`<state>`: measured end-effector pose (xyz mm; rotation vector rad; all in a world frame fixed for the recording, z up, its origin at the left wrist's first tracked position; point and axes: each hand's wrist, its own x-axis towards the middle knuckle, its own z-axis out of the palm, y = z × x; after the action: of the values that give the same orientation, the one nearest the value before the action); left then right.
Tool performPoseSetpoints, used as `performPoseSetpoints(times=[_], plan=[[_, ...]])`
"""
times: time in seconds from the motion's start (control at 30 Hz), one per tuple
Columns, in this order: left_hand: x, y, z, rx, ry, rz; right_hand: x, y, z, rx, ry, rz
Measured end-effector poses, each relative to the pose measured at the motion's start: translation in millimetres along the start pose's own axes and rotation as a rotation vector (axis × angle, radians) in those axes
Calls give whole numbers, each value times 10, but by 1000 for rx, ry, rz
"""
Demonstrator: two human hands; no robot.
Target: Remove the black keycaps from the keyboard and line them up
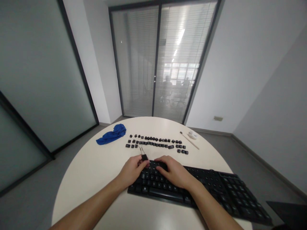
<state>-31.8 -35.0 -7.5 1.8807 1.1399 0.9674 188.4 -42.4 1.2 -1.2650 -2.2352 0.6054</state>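
A black keyboard (168,188) lies at a slant across the near part of the table, with some keycaps off its upper rows. My left hand (131,169) is at the keyboard's upper left corner. Between its thumb and fingers it pinches a keycap puller (144,157), black-bodied, with two thin wire prongs pointing away from me. My right hand (176,172) rests over the keyboard's upper left part, thumb and forefinger apart and touching the key area. Its other fingers are partly hidden. Loose black keycaps (153,143) lie in rows beyond the keyboard.
A blue cloth (112,134) lies crumpled at the table's far left. Toward the far right are a thin brush (189,140) and a small white bundle (192,134). The round white table (81,179) has a curved edge. A dark flat object (290,212) shows at lower right.
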Motion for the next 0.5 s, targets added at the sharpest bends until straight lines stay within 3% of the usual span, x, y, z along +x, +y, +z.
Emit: performPoseSetpoints(times=[0.5], plan=[[-75, 147, 62, 371, -114, 179, -3, 16, 7, 6, -1, -20]])
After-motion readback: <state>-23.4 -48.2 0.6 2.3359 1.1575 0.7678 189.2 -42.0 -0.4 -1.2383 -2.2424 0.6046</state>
